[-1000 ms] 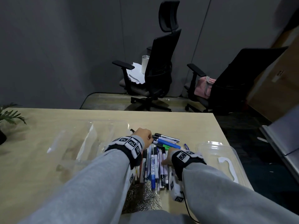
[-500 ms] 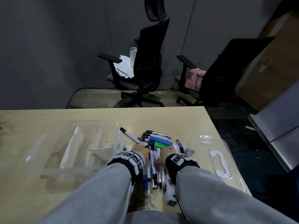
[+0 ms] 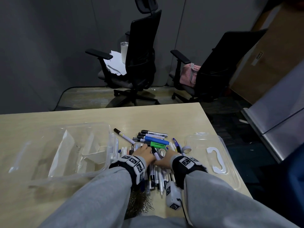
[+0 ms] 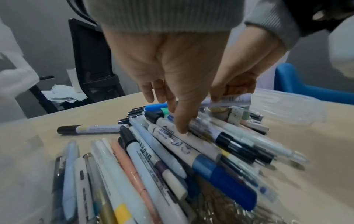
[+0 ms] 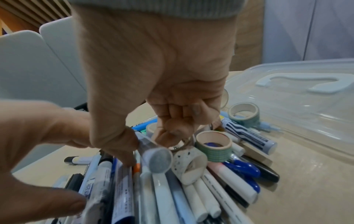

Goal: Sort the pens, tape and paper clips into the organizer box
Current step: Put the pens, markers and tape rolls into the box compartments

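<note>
While both grey-sleeved arms reach over the pale table [image 3: 164, 117] in the head view, the left hand [image 3: 144, 153] and right hand [image 3: 166, 159] sit side by side on the heap of pens [image 3: 156, 175]. A clear organizer box [image 3: 105, 140] stands just left of the heap, its clear lid [image 3: 230, 162] to the right. Rolls of tape [image 3: 186, 149] lie among the pens beside the lid, and a tangle of paper clips [image 3: 141, 203] lies at the near end of the heap between the sleeves. A green highlighter [image 3: 158, 144] and a blue marker [image 3: 153, 139] lie at the far end. Two office chairs stand beyond the table.

From the left wrist, the left hand [image 4: 178, 72] spreads straight fingers down onto the pens [image 4: 153, 159], one fingertip pressing a white marker [image 4: 182, 145]; it grips nothing.

From the right wrist, the right hand [image 5: 153, 75] has its fingers curled, thumb and fingers pinching a grey-ended pen [image 5: 153, 154] tilted up from the heap. Tape rolls [image 5: 214, 145] stand just beside it, near the lid [image 5: 306, 109].
</note>
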Available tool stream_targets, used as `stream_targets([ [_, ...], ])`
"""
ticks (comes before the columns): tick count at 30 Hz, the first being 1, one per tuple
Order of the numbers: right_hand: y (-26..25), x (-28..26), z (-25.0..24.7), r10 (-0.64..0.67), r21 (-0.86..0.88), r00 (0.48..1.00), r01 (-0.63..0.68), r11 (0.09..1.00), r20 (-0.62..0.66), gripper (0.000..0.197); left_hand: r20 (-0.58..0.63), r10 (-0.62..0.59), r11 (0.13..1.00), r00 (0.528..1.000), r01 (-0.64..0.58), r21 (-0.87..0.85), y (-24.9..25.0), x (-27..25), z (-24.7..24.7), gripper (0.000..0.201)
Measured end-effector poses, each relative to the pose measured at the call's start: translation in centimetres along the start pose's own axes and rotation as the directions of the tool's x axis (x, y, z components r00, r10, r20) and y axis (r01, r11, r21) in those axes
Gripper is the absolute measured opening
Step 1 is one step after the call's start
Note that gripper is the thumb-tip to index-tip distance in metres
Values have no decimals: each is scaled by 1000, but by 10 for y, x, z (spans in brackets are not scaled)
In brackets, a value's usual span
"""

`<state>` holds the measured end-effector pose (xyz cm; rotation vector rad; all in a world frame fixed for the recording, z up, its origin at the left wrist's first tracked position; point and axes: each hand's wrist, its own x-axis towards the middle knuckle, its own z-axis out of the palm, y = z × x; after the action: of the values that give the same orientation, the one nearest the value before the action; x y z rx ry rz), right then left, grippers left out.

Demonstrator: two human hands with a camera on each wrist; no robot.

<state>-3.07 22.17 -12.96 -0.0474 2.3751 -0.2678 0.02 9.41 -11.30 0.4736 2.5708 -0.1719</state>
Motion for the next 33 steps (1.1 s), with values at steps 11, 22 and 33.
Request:
stream_targets([
  [11, 17, -10, 7, -9, 173, 998, 20, 985, -64, 30, -73, -72, 997, 995, 74, 26, 10, 10, 10, 34],
  [22, 19, -6, 2, -23, 261, 971, 86, 961, -237, 31, -91, -101, 991, 991, 109, 84, -3, 4, 1, 33],
  [33, -11, -9, -5, 7, 540, 923, 218, 813, -384, 28, -68, -535, 514, 842, 261, -817, -7, -13, -7, 26],
])
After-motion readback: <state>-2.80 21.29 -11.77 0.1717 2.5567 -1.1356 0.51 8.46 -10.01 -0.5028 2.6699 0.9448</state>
